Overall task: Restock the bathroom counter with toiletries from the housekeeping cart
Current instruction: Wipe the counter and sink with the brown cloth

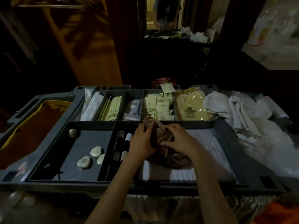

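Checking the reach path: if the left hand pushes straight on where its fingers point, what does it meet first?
The brown cloth bundle, which the left hand already touches. Past that, probably the tray's grey divider wall, then the cream sachets; depth is unclear in this dim view.

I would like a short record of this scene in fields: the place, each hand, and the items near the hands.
place: grey cart tray with compartments
left hand: grips the brown cloth bundle on its left side
right hand: holds the same bundle from the right
left compartment: three round pale pieces
narrow compartment: dark bottles
back row: pale yellow sachets
right of tray: white towels
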Available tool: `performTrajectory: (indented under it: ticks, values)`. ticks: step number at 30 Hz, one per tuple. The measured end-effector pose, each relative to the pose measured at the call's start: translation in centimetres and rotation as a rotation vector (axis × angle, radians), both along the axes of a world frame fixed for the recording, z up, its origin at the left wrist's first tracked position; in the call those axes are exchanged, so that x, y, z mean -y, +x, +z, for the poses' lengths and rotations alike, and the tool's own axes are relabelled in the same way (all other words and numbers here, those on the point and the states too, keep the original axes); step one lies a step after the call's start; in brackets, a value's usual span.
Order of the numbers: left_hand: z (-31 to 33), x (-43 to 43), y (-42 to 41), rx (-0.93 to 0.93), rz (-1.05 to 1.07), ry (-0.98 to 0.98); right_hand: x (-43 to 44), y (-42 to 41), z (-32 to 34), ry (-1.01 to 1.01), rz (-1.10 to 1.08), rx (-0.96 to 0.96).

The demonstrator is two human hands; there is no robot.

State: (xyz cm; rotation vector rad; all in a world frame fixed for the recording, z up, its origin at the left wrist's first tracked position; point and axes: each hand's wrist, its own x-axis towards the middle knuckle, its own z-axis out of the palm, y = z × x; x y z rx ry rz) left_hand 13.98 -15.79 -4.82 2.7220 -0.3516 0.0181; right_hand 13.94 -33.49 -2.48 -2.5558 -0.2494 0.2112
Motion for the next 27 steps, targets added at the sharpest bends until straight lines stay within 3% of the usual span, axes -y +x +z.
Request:
performTrajectory:
  ticks: [6,11,19,27]
  values:
    - [0.5,-0.2,2.5,0.042,-0.076,0.076,1.9,2.6,-0.5,0.131,0.045,-0.119]
    - [-0.3,-0.3,2.9,0.078,-0.128,-0.073,2.7,3.1,-1.3,0.302,0.016,-0.121]
    - [-1.1,0.9,2.8,0.147,-0.079,-0.124,4.3,2.7,-2.2,0.422,-0.093,-0.116]
    - [-0.9,2.9,2.2,0.102,0.059,-0.231,4.4,2.1,-1.9,0.463,-0.155,-0.024]
